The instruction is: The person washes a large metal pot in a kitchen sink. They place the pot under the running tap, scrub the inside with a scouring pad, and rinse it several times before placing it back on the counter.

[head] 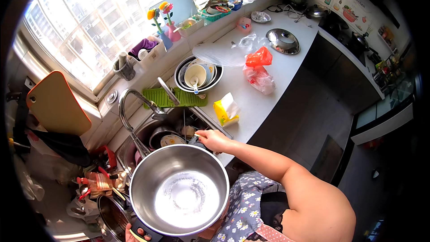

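A large stainless steel pot (pixel 179 188) is tilted so that its open mouth faces me, in front of the sink. Its inside looks bare, with a dull, marked ring on the bright bottom. My left hand (pixel 131 234), partly cut off by the lower picture edge, grips the black side handle with a pale yellow strip. On the far right side of the rim, my right hand (pixel 215 140) closes around what looks like the opposite handle, mostly hidden by the fingers. Behind the pot, the sink (pixel 147 124) holds a metal pot (pixel 161 136) and a patterned dish (pixel 172 140).
A chrome faucet (pixel 122 107) arches over the sink beside a green drain mat (pixel 158 97). Stacked bowls (pixel 196 74), a yellow tissue pack (pixel 224 114), a plastic bag (pixel 258 77) and a pot lid (pixel 283 41) lie on the counter. Another pot (pixel 112 213) stands at lower left.
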### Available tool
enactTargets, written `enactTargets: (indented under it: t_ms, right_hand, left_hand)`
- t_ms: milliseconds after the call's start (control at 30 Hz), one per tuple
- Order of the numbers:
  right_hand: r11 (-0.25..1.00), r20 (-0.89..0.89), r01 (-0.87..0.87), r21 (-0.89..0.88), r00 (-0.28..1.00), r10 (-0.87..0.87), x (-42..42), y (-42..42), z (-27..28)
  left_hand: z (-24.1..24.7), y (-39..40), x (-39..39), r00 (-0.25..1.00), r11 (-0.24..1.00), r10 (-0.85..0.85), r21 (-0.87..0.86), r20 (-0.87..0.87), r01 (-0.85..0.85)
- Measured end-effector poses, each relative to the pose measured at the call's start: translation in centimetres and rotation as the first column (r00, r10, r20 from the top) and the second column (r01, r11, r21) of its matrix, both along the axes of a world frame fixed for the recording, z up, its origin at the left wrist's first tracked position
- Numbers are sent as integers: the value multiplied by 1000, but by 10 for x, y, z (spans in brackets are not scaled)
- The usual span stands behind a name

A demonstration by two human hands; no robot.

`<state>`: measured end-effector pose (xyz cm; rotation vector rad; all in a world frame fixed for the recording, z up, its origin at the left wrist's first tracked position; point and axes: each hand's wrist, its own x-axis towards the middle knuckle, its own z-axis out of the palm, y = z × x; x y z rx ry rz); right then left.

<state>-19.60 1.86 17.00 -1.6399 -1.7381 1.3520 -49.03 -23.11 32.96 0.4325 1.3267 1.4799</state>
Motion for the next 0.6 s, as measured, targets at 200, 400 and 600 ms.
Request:
enactTargets:
  t_ms: [200,400,600]
  right_hand:
    - [992,132,88,-89,988,-76,86,5,43]
    - [989,173,146,-35,975,-138,178,33,53]
    - [992,196,105,76,973,-118,257,91,31]
  left_hand:
    - [-39,17,58,986,999,-39,3,163,39]
    - [-78,62,142,983,998,67,-29,172,-63]
    - [-109,107,252,971,972,224,-85,82,-217]
